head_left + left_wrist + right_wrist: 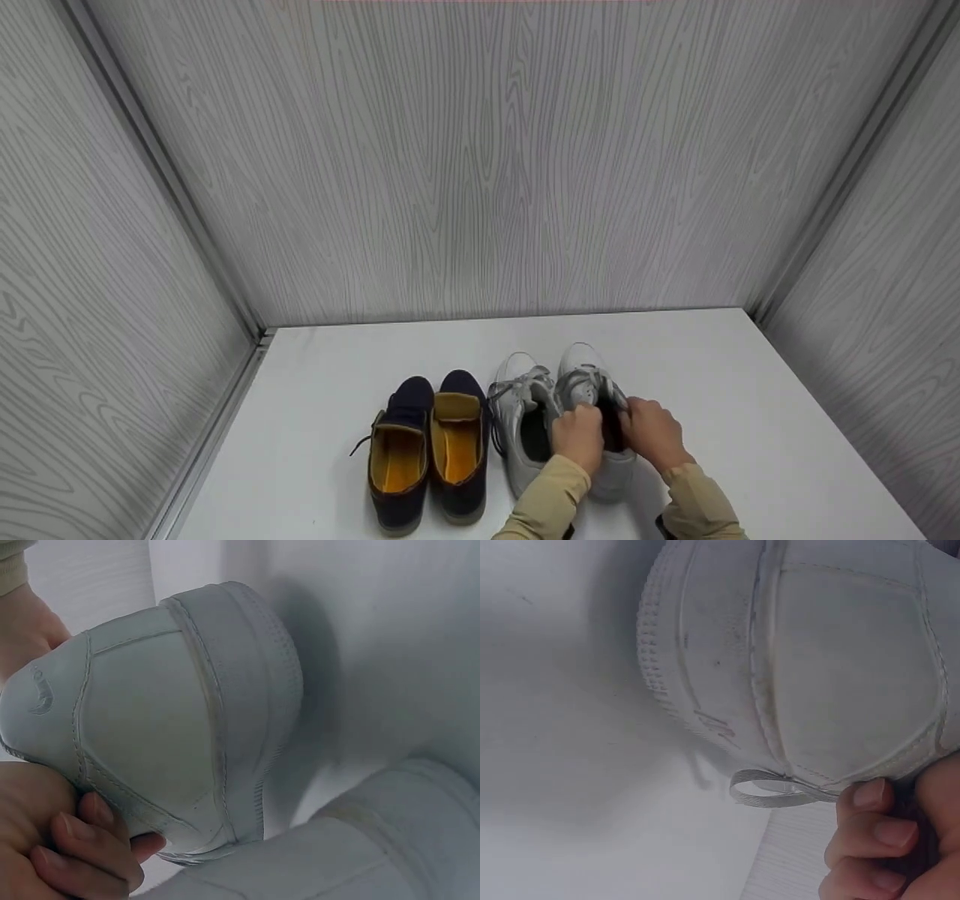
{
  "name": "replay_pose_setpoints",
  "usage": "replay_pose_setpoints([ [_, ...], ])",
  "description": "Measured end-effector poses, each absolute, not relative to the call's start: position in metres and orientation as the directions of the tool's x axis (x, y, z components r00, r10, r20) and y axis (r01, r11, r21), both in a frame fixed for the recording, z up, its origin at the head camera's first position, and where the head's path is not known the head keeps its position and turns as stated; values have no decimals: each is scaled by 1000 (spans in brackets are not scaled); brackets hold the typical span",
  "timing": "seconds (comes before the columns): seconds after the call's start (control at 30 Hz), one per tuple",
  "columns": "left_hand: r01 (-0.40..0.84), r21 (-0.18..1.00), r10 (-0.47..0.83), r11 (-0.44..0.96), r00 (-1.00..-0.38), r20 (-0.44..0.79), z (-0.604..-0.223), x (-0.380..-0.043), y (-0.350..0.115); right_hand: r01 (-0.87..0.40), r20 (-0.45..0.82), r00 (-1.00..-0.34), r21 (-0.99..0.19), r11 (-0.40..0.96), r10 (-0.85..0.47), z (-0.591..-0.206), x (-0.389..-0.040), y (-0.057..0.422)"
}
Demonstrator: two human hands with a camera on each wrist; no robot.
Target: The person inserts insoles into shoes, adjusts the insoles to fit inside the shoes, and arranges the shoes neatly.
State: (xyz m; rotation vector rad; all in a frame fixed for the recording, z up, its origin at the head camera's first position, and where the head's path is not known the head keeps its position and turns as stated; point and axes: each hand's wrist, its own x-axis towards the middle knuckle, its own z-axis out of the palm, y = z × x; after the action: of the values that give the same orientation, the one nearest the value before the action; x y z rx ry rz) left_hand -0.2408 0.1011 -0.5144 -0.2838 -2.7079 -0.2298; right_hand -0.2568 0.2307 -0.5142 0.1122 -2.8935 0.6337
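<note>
Both hands are on the right-hand white lace-up sneaker [611,480], whose toe points to the back wall. My left hand [577,435] grips the left side of its ankle opening, with curled fingers [86,832] in the left wrist view. On the opposite side, my right hand [654,431] pinches the collar; its fingers [877,836] curl over the edge in the right wrist view. A loose lace loop [772,795] hangs by those fingers. The other white sneaker [516,427] stands close on the left. Whether the held sneaker's sole touches the table is unclear.
Two navy shoes with tan insides, one [409,397] left of the other [461,382], stand side by side left of the sneakers. All are on a white table [315,420], enclosed by grey wood-grain panels [480,165] at the back and sides.
</note>
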Motion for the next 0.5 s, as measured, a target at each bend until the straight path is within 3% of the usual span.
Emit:
replay_pose_setpoints([
  [0.5,199,122,147,972,-928,341,-523,-251,103,-78,141,-990,-422,903,-20,-528,-268,230],
])
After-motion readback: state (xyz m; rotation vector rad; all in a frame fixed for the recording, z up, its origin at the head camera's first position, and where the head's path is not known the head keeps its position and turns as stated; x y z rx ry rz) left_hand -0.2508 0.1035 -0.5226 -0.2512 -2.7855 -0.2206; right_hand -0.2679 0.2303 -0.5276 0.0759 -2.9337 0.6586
